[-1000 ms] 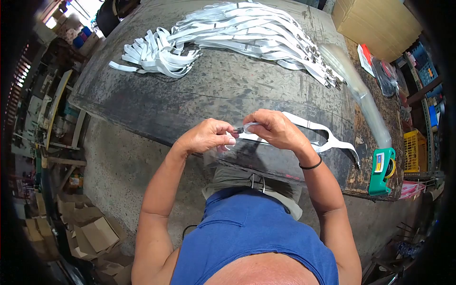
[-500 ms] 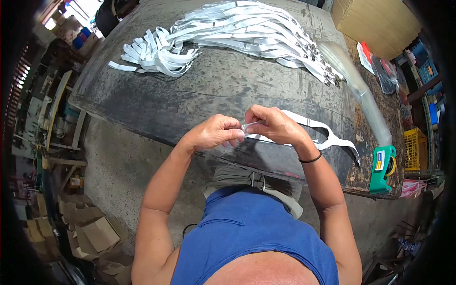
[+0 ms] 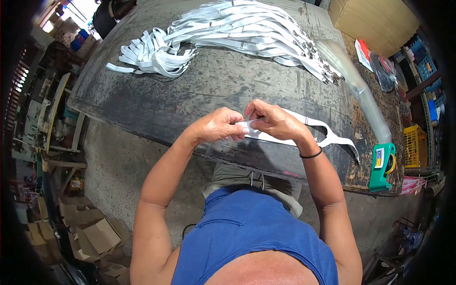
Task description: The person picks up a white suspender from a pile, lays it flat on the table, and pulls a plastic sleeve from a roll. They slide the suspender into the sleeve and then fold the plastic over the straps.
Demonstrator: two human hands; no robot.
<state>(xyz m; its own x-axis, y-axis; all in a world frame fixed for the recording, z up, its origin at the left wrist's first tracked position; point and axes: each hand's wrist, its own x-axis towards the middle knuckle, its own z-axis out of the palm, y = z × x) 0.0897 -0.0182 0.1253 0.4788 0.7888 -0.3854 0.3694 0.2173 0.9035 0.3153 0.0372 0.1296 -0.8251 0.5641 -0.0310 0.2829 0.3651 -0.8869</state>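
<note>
A pair of white Y-shaped suspenders (image 3: 328, 141) lies along the near edge of the table, its single tail curving off to the right. My left hand (image 3: 219, 125) pinches the left ends of the straps between thumb and fingers. Close beside it, my right hand (image 3: 275, 122) also grips these straps, its index finger bent above the thumb. The fingers hide most of the held ends. Farther back lies a big pile of white suspenders (image 3: 232, 35), with metal clips (image 3: 327, 73) bunched at its right end and looped straps at the left.
A green tape dispenser (image 3: 381, 166) stands at the table's right corner. Behind it stretches a long clear plastic bundle (image 3: 363, 97). A cardboard box (image 3: 375, 23) sits at the back right, a yellow crate (image 3: 414, 147) beyond the table. Opened cartons (image 3: 97, 235) lie on the floor at left.
The fingers of both hands have shifted on the strap ends, and a flat white piece now shows between them. My right index finger has lifted slightly. The pile stays as it was.
</note>
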